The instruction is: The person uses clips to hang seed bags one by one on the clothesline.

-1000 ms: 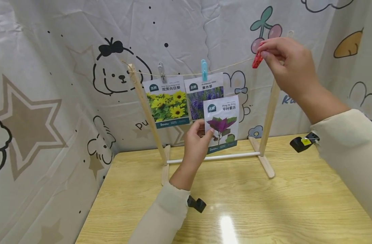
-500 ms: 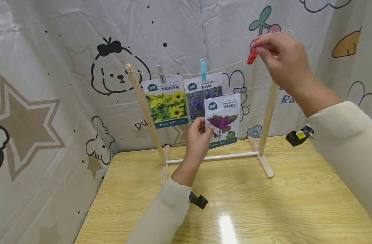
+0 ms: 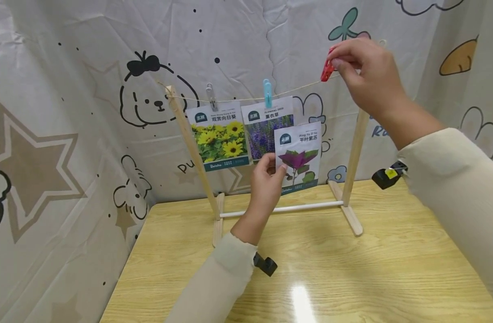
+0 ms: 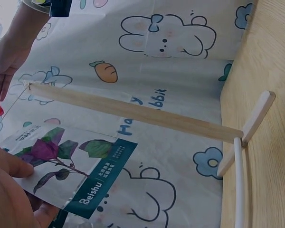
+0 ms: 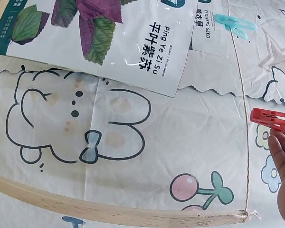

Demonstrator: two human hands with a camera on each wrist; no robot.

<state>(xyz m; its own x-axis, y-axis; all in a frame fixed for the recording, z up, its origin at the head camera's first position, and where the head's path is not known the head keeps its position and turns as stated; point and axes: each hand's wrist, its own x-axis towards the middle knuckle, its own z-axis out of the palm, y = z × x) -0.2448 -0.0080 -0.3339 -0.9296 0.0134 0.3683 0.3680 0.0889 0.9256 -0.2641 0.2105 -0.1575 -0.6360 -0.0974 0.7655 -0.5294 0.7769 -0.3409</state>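
My left hand (image 3: 266,181) pinches a seed packet (image 3: 297,154) with a purple-leaved plant by its left edge, thumb on the front. The packet is below the string (image 3: 303,85), partly covering a lavender seed packet (image 3: 269,128). My right hand (image 3: 365,74) pinches a red clothespin (image 3: 328,67) above the packet, its tip right at the string. In the right wrist view the red clothespin (image 5: 270,118) lies beside the string. A blue clothespin (image 3: 267,93) holds the lavender packet on the string; a grey clothespin (image 3: 212,96) holds a yellow-flower seed packet (image 3: 219,137).
The string is tied between two wooden posts; the right post (image 3: 354,157) and left post (image 3: 191,152) stand on flat feet. A white rod (image 3: 307,207) joins them low down. The rack stands on a wooden table (image 3: 311,269) against a printed curtain (image 3: 89,67).
My right hand has moved left along the string with the red clothespin. My left hand has shifted slightly right and up, taking the purple-leaved plant packet with it.
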